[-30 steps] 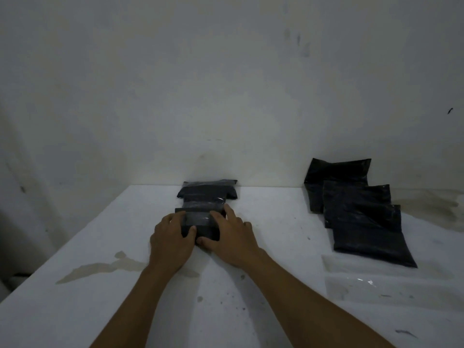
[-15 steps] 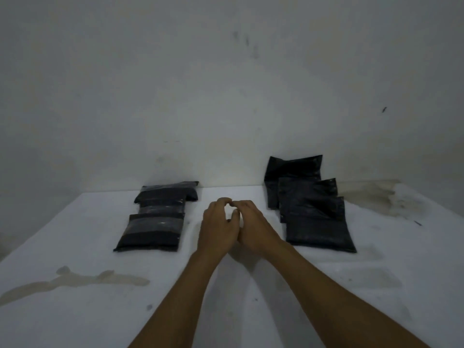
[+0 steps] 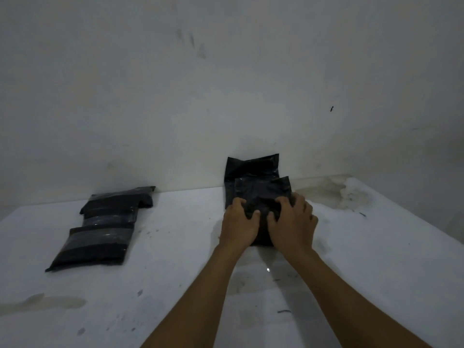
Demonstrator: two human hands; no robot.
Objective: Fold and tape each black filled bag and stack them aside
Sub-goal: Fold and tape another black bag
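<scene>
Black filled bags lie in two groups on the white table (image 3: 364,259), and the nearest unfolded bag (image 3: 261,212) is the one in hand. Both forearms reach in from the near edge. The left hand (image 3: 239,223) and the right hand (image 3: 292,222) sit side by side on top of this bag, fingers curled down into the plastic and thumbs almost meeting at its middle, so each hand grips the bag rather than resting flat on it. Only a dark strip of the bag shows between and below the hands; whether it is lifted off the table cannot be told.

Just beyond the fingertips a second unfolded bag (image 3: 262,188) shows, partly covered by the gripped one, and behind that a third unfolded bag (image 3: 252,167) leans against the wall (image 3: 226,84) with its open top standing up.

Off to the left, well apart from the hands, the taped stack (image 3: 100,232) holds three folded bags laid in an overlapping row from near to far, each with a shiny band of tape across it.

By the look of it the task is about half done: three bags are folded, taped and set aside, and three remain. The step under way seems to be taking up the next bag for folding. No roll of tape is in view.
</scene>
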